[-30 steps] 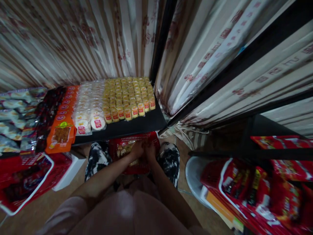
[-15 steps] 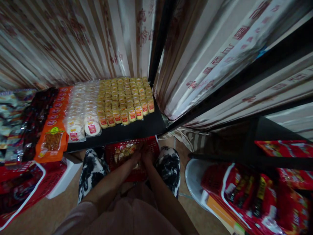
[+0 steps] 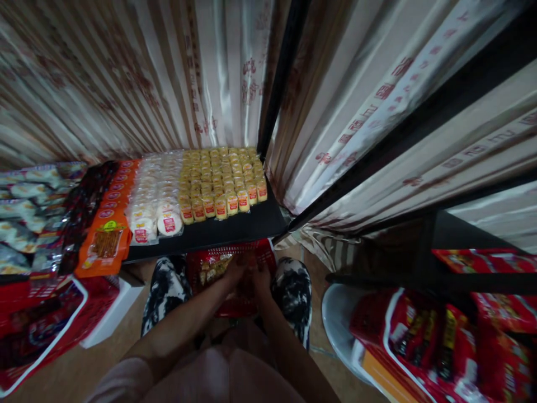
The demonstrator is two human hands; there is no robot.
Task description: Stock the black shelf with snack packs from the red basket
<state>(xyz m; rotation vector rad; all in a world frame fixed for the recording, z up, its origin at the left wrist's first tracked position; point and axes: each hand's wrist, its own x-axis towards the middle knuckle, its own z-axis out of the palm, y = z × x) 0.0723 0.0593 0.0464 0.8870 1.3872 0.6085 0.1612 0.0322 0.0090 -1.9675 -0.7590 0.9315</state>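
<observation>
Both hands [image 3: 247, 271] stay down inside the red basket [image 3: 210, 258].

Both forearms reach forward and down, converging between the knees. Left hand [image 3: 235, 267] and right hand [image 3: 260, 275] touch, fingers curled.

I see a red mesh basket [image 3: 218, 263] on the floor between my knees, half under the black shelf, holding small yellow-wrapped snack packs [image 3: 211, 268].
</observation>
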